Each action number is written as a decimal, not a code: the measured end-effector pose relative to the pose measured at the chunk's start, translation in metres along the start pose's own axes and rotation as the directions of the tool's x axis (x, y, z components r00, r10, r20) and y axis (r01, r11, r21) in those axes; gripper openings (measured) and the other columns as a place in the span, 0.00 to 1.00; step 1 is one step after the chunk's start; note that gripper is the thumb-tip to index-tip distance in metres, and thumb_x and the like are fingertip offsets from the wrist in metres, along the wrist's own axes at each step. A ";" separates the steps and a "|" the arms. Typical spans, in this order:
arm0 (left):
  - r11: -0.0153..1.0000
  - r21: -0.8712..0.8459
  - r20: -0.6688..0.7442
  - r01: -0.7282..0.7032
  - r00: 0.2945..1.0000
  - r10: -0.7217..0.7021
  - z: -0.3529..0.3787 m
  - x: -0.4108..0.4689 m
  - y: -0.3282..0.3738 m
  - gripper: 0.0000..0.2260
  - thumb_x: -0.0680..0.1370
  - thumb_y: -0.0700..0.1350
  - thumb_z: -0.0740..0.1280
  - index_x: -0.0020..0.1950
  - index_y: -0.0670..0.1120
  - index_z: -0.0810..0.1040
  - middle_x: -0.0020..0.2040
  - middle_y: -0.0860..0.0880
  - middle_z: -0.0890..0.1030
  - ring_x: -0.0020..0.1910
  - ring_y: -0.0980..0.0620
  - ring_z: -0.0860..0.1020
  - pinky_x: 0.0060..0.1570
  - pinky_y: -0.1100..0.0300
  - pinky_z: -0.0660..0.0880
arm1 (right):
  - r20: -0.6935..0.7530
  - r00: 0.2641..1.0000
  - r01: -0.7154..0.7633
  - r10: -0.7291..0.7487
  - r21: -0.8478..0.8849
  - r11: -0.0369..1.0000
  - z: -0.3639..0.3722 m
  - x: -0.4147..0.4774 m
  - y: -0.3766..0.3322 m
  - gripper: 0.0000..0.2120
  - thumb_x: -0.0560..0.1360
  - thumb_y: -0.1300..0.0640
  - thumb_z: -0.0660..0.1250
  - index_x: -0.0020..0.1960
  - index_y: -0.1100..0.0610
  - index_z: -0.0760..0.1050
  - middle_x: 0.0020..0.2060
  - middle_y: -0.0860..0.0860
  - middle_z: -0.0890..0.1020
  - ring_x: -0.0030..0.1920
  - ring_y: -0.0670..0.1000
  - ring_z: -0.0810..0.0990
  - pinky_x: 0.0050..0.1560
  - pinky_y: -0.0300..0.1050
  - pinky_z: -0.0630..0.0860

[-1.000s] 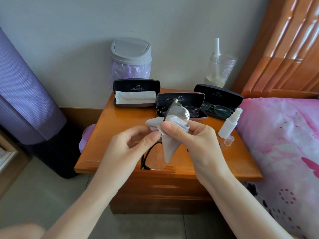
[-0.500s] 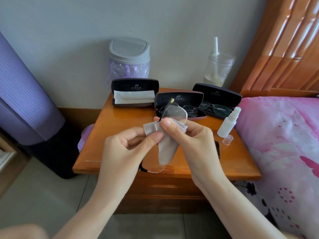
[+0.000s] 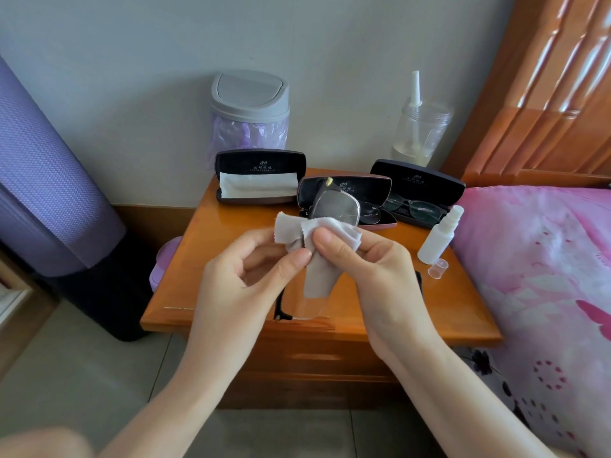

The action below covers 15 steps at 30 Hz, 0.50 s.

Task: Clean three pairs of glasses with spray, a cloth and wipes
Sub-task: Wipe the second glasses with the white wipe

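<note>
The glasses (image 3: 335,208) are held up on end above the front of the tabletop (image 3: 205,259), one lens above the hands and the other hanging below them. The frame is thin and dark, the lenses clear; the upper lens looks slightly hazy. A grey cloth (image 3: 317,233) is bunched round the middle of the frame, with one corner sticking out to the left and a tail drooping over the lower lens.

The left hand (image 3: 251,269) has its fingers curled, thumb and forefinger pinching the glasses where the cloth covers them. The right hand (image 3: 367,262) pinches the cloth at the foot of the upper lens – thumb in front, fingers folded behind.

Further back on the glossy orange wood stand three open cases. The left case (image 3: 261,160) holds a white folded sheet (image 3: 258,188). The middle case (image 3: 350,186) holds a second pair (image 3: 370,214), and the right case (image 3: 416,180) a third pair (image 3: 416,209). A white spray bottle (image 3: 436,239) stands near the right edge, with its clear cap (image 3: 437,268) off and just beside it.

Against the pale wall behind are a bin (image 3: 249,104) with a grey swing lid and purple liner, and a clear jar (image 3: 420,133) – a white tube stands in it. A bed (image 3: 545,276) with a pink cover and wooden headboard (image 3: 545,77) adjoins on the right; a purple rolled mat (image 3: 43,176) stands on the left, on a tiled floor (image 3: 66,375).
</note>
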<state>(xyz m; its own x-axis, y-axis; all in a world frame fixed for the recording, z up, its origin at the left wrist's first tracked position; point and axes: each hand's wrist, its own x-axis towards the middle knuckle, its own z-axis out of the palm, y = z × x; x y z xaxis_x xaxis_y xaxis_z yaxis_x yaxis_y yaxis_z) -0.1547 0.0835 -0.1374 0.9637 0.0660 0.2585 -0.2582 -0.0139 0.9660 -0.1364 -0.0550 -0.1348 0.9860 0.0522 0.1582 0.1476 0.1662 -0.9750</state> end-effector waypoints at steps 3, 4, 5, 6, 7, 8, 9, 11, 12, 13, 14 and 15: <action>0.999 -0.031 -0.117 0.011 0.993 -0.014 -0.001 0.001 -0.004 0.18 0.65 0.49 0.73 0.53 0.52 0.75 0.46 0.59 0.83 0.47 0.63 0.81 0.43 0.74 0.75 | 0.036 0.999 -0.022 0.020 0.030 0.999 0.000 0.000 -0.001 0.14 0.71 0.53 0.65 0.49 0.62 0.81 0.40 0.50 0.85 0.44 0.45 0.82 0.48 0.34 0.76; 0.999 -0.032 -0.133 0.007 0.991 -0.012 -0.001 0.001 -0.005 0.17 0.65 0.49 0.73 0.52 0.52 0.74 0.46 0.58 0.83 0.47 0.63 0.81 0.43 0.73 0.75 | 0.045 0.999 -0.030 0.029 0.028 0.999 0.000 0.000 -0.001 0.14 0.71 0.52 0.64 0.49 0.62 0.81 0.41 0.51 0.84 0.45 0.46 0.81 0.50 0.36 0.76; 0.999 -0.033 -0.137 0.002 0.991 -0.007 -0.001 0.001 -0.005 0.16 0.65 0.49 0.73 0.50 0.51 0.74 0.46 0.56 0.83 0.47 0.62 0.81 0.44 0.73 0.75 | 0.047 0.998 -0.037 0.036 0.019 0.999 0.000 0.000 -0.001 0.15 0.72 0.52 0.64 0.49 0.62 0.81 0.42 0.52 0.84 0.47 0.47 0.81 0.53 0.39 0.76; 0.999 -0.037 -0.135 -0.003 0.991 -0.002 -0.001 0.001 -0.006 0.15 0.66 0.49 0.72 0.50 0.50 0.75 0.45 0.54 0.83 0.47 0.60 0.82 0.44 0.72 0.75 | 0.042 0.998 -0.044 0.043 0.006 0.999 0.000 0.000 -0.001 0.16 0.72 0.51 0.64 0.49 0.62 0.81 0.44 0.54 0.83 0.48 0.49 0.80 0.55 0.43 0.75; 0.999 -0.041 -0.127 -0.007 0.992 0.002 -0.001 0.001 -0.005 0.14 0.66 0.48 0.72 0.49 0.49 0.75 0.45 0.53 0.83 0.47 0.59 0.82 0.45 0.71 0.75 | 0.036 0.998 -0.048 0.048 -0.005 0.999 0.000 0.000 -0.001 0.16 0.72 0.51 0.64 0.49 0.62 0.81 0.45 0.56 0.83 0.49 0.50 0.80 0.57 0.46 0.74; 0.999 -0.039 -0.114 -0.008 0.993 0.004 -0.001 0.000 -0.005 0.13 0.67 0.48 0.72 0.49 0.48 0.76 0.45 0.52 0.84 0.47 0.59 0.82 0.44 0.71 0.75 | 0.030 0.998 -0.051 0.051 -0.009 0.999 0.000 0.000 -0.001 0.16 0.72 0.51 0.64 0.50 0.62 0.81 0.46 0.57 0.83 0.50 0.51 0.80 0.59 0.47 0.73; 1.000 -0.028 -0.095 -0.007 0.995 0.005 0.000 0.000 -0.004 0.11 0.68 0.48 0.71 0.48 0.47 0.78 0.44 0.53 0.84 0.46 0.59 0.82 0.44 0.72 0.75 | 0.024 0.998 -0.052 0.052 -0.007 0.999 -0.001 0.000 -0.001 0.16 0.72 0.51 0.64 0.50 0.62 0.81 0.46 0.58 0.84 0.51 0.53 0.80 0.59 0.48 0.73; 1.000 0.003 -0.051 -0.001 0.999 0.001 0.001 -0.001 -0.003 0.08 0.69 0.48 0.70 0.46 0.48 0.80 0.42 0.55 0.84 0.44 0.62 0.82 0.42 0.74 0.74 | 0.007 0.998 -0.058 0.058 0.002 0.998 -0.001 0.000 -0.001 0.16 0.71 0.51 0.66 0.50 0.63 0.81 0.47 0.59 0.84 0.52 0.55 0.81 0.58 0.48 0.74; 1.000 0.007 -0.038 0.002 0.999 -0.002 0.001 -0.002 -0.003 0.06 0.69 0.48 0.70 0.45 0.49 0.81 0.41 0.56 0.84 0.44 0.62 0.82 0.42 0.75 0.74 | 0.000 0.998 -0.060 0.060 0.008 0.998 -0.001 0.000 -0.001 0.16 0.70 0.51 0.67 0.49 0.62 0.82 0.45 0.59 0.84 0.51 0.55 0.81 0.56 0.47 0.75; 1.000 0.003 -0.029 0.003 1.000 -0.003 0.001 -0.002 -0.003 0.05 0.70 0.48 0.70 0.45 0.50 0.81 0.41 0.57 0.85 0.44 0.63 0.82 0.42 0.75 0.74 | -0.007 0.998 -0.060 0.061 0.021 0.998 -0.001 0.000 -0.001 0.15 0.69 0.52 0.68 0.48 0.62 0.82 0.44 0.57 0.85 0.49 0.52 0.82 0.53 0.43 0.77; 1.000 -0.003 -0.021 0.003 1.000 -0.003 0.001 -0.002 -0.004 0.05 0.70 0.47 0.70 0.45 0.51 0.82 0.42 0.58 0.85 0.45 0.63 0.82 0.42 0.75 0.74 | -0.012 0.998 -0.061 0.062 0.037 0.997 -0.001 0.000 -0.001 0.14 0.68 0.53 0.69 0.48 0.61 0.83 0.42 0.54 0.85 0.47 0.49 0.82 0.50 0.39 0.77; 1.000 -0.007 -0.013 0.005 1.000 -0.005 0.002 -0.002 -0.004 0.06 0.70 0.47 0.70 0.46 0.52 0.82 0.42 0.59 0.85 0.46 0.63 0.82 0.42 0.75 0.74 | -0.017 0.998 -0.062 0.062 0.047 0.997 -0.001 0.000 -0.001 0.14 0.67 0.54 0.69 0.48 0.61 0.83 0.42 0.52 0.86 0.46 0.47 0.83 0.48 0.36 0.77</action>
<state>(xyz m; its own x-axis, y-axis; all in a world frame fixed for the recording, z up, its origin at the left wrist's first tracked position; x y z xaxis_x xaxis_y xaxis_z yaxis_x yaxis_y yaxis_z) -0.1556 0.0817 -0.1419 0.9642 0.0786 0.2533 -0.2536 -0.0063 0.9673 -0.1366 -0.0566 -0.1338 0.9945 0.0456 0.0942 0.0828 0.2088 -0.9745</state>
